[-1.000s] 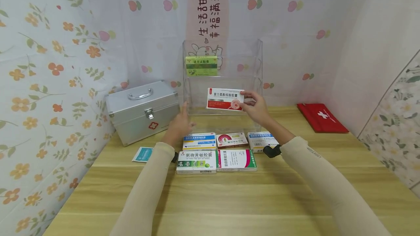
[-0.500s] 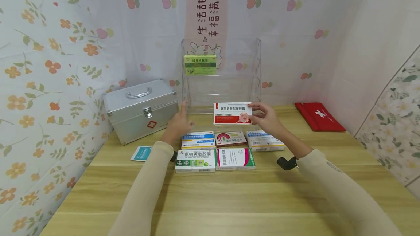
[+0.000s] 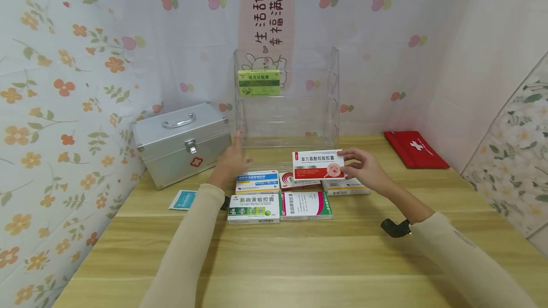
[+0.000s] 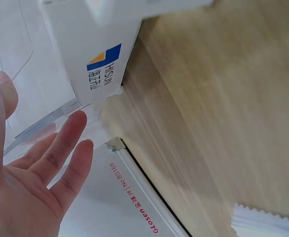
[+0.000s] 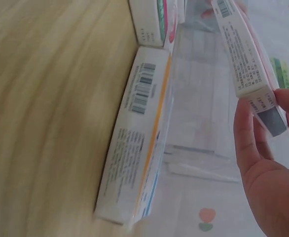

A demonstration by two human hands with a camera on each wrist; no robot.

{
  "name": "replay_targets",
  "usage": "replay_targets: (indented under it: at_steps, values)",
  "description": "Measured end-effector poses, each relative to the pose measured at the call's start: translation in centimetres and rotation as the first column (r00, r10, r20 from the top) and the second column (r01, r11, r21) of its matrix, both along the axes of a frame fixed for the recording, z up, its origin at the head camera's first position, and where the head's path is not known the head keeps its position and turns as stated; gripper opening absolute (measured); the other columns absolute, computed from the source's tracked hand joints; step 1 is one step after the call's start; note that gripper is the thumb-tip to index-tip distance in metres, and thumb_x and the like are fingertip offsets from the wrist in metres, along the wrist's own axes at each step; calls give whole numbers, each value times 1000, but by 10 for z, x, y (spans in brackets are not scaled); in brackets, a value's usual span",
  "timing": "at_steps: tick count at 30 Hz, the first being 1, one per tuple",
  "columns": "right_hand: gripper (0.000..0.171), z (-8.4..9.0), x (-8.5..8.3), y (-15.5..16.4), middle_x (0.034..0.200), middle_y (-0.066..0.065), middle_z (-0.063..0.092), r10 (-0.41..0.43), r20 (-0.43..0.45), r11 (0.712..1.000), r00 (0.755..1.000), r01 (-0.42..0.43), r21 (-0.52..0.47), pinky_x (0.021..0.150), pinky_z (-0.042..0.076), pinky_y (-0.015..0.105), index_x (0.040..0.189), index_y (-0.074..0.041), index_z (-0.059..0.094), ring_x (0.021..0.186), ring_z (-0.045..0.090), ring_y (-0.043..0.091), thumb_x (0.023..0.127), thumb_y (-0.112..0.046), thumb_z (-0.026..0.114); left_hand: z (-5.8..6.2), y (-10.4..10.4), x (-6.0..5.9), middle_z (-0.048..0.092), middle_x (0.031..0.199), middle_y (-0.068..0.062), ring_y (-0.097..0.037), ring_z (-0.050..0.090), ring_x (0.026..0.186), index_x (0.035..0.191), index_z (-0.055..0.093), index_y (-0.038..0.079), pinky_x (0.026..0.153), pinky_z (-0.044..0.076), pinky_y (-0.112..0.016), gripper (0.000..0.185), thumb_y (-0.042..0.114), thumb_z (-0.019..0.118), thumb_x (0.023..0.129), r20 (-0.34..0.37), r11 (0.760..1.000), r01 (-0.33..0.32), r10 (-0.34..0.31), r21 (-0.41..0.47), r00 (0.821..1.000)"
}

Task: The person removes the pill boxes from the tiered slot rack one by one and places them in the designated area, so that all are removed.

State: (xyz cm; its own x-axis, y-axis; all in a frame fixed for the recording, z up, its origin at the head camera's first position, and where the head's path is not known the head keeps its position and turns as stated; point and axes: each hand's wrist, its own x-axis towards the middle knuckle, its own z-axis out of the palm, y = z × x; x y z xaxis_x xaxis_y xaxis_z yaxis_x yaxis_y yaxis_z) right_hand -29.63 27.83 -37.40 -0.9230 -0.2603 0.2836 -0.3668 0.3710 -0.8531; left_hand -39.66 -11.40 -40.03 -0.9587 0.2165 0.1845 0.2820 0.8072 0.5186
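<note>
My right hand (image 3: pixel 364 170) pinches the right end of a white-and-red medicine box (image 3: pixel 318 165), thumb and fingers on either side of it. The box is upright in the air, partly hiding a red-and-white box (image 3: pixel 288 179) and a blue-and-white box (image 3: pixel 347 187) on the table. In the right wrist view the held box (image 5: pixel 245 54) shows its narrow side. My left hand (image 3: pixel 231 160) is beside the lower left edge of a clear tiered rack (image 3: pixel 291 122), fingers extended. In the left wrist view the left hand's fingers (image 4: pixel 58 153) lie by the rack's edge; whether they touch it I cannot tell.
A green medicine box (image 3: pixel 259 83) stands on the rack's upper tier. In front lie a blue-and-white box (image 3: pixel 257 182), a green-and-white box (image 3: pixel 253 209) and a pink-and-white box (image 3: pixel 305 205). A silver first-aid case (image 3: pixel 181 144), teal packet (image 3: pixel 183 200) and red pouch (image 3: pixel 416 149) flank them.
My right hand has drawn the white-and-red box away from the rack's front, down and to the right, over the boxes on the table. The left hand has stayed by the rack's left edge.
</note>
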Motion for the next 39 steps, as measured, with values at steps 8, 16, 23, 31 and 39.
replay_targets:
  at_steps: [8, 16, 23, 31, 39]
  values:
    - [43, -5, 14, 19, 126, 29, 52, 14, 77, 1000, 997, -14, -7, 69, 60, 36, 133, 5, 51, 98, 66, 25, 93, -4, 67, -3, -2, -2, 57, 102, -19, -28, 56, 67, 157, -10, 29, 51, 48, -37, 102, 27, 69, 93, 0, 1000, -6, 6, 7, 1000]
    - [45, -14, 34, 42, 128, 29, 50, 22, 141, 999, 990, -25, 23, 71, 60, 40, 134, 5, 50, 107, 60, 37, 93, -7, 67, -7, 1, 0, 59, 106, -19, -28, 56, 72, 158, -8, 25, 55, 48, -36, 100, 28, 69, 94, 3, 1000, 4, -4, -7, 1000]
    - [49, -14, 51, 63, 130, 28, 48, 4, 201, 999, 979, -12, 40, 72, 60, 44, 136, 3, 49, 104, 61, 22, 94, -12, 68, -3, 1, 1, 56, 95, -16, -26, 54, 63, 157, -10, 29, 50, 47, -36, 101, 26, 68, 94, -2, 1000, 0, 0, -3, 1000]
    - [49, -15, 64, 84, 130, 26, 51, -4, 233, 998, 973, -12, 66, 69, 60, 45, 136, 4, 50, 100, 62, 10, 93, -11, 68, -2, -1, 0, 57, 95, -17, -28, 56, 67, 158, -9, 29, 52, 48, -36, 101, 27, 69, 93, -17, 1000, 9, -9, 5, 1000]
    - [48, -21, 66, 103, 130, 25, 51, -16, 303, 997, 953, -8, 78, 71, 60, 46, 135, 4, 50, 101, 61, 13, 92, -11, 68, -1, -5, -1, 57, 105, -21, -29, 57, 72, 158, -8, 26, 53, 49, -36, 101, 26, 69, 93, -22, 1000, 24, -24, 11, 999]
